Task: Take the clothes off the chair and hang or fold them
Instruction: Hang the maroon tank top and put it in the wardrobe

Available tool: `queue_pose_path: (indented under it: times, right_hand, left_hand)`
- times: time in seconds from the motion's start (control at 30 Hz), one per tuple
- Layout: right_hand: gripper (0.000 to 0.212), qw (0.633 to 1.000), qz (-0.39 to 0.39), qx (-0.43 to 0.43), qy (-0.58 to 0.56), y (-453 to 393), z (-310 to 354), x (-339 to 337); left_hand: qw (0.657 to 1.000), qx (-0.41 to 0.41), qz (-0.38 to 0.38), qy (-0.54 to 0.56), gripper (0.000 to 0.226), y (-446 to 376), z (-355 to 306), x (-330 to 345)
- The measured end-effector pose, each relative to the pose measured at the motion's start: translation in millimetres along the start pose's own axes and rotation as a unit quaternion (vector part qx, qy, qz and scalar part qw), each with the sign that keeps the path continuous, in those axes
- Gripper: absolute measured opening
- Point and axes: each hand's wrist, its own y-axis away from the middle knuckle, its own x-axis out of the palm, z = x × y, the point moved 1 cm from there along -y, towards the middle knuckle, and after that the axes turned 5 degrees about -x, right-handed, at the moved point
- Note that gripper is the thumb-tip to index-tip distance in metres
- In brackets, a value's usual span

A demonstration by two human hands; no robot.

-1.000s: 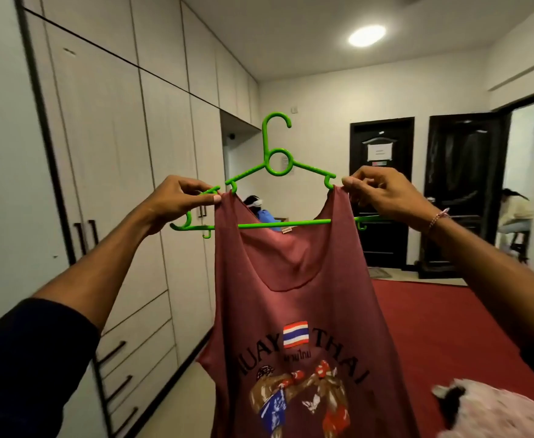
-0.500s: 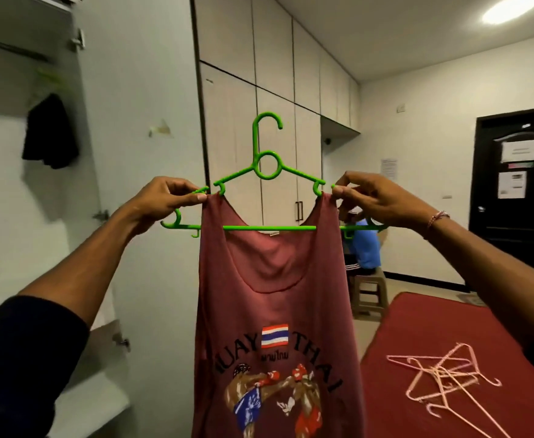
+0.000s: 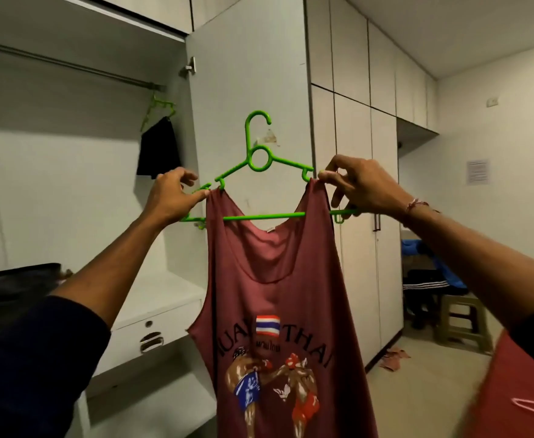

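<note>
Your left hand (image 3: 172, 197) and right hand (image 3: 358, 188) each pinch a strap of the maroon tank top (image 3: 278, 311) against the green hanger (image 3: 259, 159), held up before the open wardrobe. Loosen either pinch early — a narrow strap could slide off before the hook reaches the rail (image 3: 69, 66).

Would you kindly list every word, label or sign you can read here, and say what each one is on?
"MUAY THAI": large dark letters across the chest of the maroon tank top; its first and last letters are partly folded away.
Small script under the flag on the tank top: too small to read.
Paper notice on the far wall: printed text, too blurred to read.
</note>
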Motion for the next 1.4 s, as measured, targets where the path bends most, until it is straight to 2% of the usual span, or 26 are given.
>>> queue_pose_path:
  times: [0.13,0.23,0.4,0.7,0.83,1.1,1.27,1.4]
  right_hand:
    - [0.037,0.995,-0.051,-0.038,0.073,-49.7,26.5,40.7]
    - [0.041,0.987,-0.081,-0.045,0.132,-87.6,42.5,67.5]
    - [0.046,0.977,-0.119,-0.045,0.17,-156.0,58.6,109.1]
    - [0.045,0.968,-0.194,-0.037,0.158,-290.0,58.0,170.6]
    - [0.045,0.96,-0.246,-0.029,0.133,-353.2,44.6,190.7]
    - [0.042,0.951,-0.296,-0.009,0.092,-461.9,31.5,227.4]
    - [0.039,0.953,-0.301,-0.008,0.039,-516.3,33.9,269.9]
    - [0.041,0.958,-0.278,-0.024,0.063,-551.8,39.0,312.3]
  left_hand:
    - [0.994,0.028,-0.038,-0.094,0.047,-16.2,42.4,-25.9]
    - [0.99,0.04,-0.023,-0.133,0.047,-27.4,59.9,-35.5]
    - [0.978,0.054,-0.014,-0.201,0.05,-57.5,82.7,-39.2]
    - [0.947,0.074,-0.035,-0.31,0.051,-151.0,127.7,-32.0]
    - [0.94,0.078,-0.049,-0.328,0.05,-201.4,156.1,-24.2]
    - [0.942,0.043,-0.085,-0.321,0.05,-281.9,217.1,-7.5]
    - [0.942,0.035,-0.101,-0.32,0.051,-321.3,257.7,1.6]
    - [0.937,0.046,-0.1,-0.333,0.05,-353.0,292.2,9.5]
